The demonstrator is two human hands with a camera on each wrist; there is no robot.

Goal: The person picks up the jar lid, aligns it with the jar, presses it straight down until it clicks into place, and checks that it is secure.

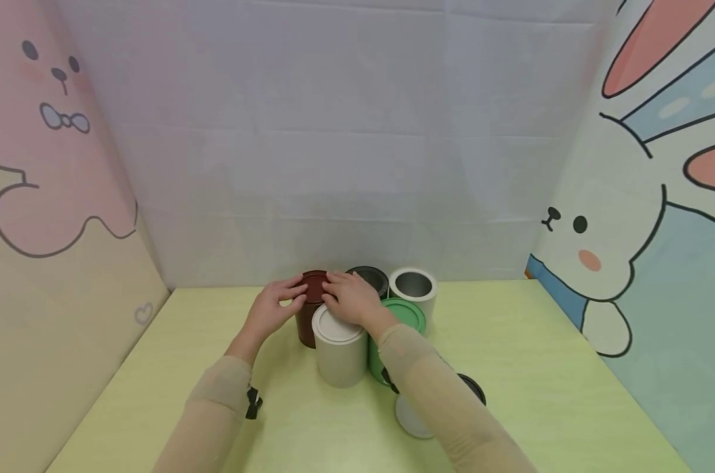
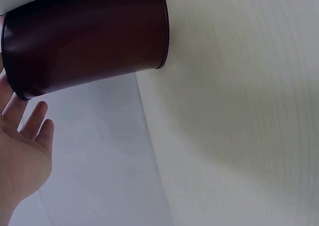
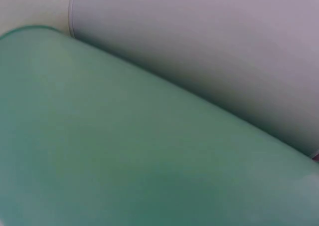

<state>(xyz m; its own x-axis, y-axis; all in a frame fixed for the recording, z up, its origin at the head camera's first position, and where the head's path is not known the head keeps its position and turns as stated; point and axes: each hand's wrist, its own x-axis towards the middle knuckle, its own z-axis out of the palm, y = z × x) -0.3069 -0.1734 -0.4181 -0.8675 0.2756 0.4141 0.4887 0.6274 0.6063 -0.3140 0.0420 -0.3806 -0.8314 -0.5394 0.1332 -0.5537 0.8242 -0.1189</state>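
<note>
So from the left: wall with a pink bear [image 1: 62,151] on it, then the left hand [image 1: 272,307], fingers loosely spread, fingertips up at the rim of the brown can [image 1: 306,323]. That can's upright near the back of the table [image 1: 286,407]. Next is the white can [image 1: 341,361], lidded, a bit nearer the camera. The right hand [image 1: 352,299] reaches across above it, fingers mostly straight, tips at the brown can's top. Not wrapped round anything that I can see, and the right wrist view doesn't show it. Black can [image 1: 371,274] pokes out behind that hand. Green can [image 1: 404,316] sits right beside the white one, then an open can [image 1: 428,307] with a grey inside. Closer in, the right sleeve [image 1: 452,407] half hides a pale round thing [image 1: 411,419] and a black rim [image 1: 476,387], can't tell if they're one piece. Far right, a rabbit [image 1: 599,236] wall.
</note>
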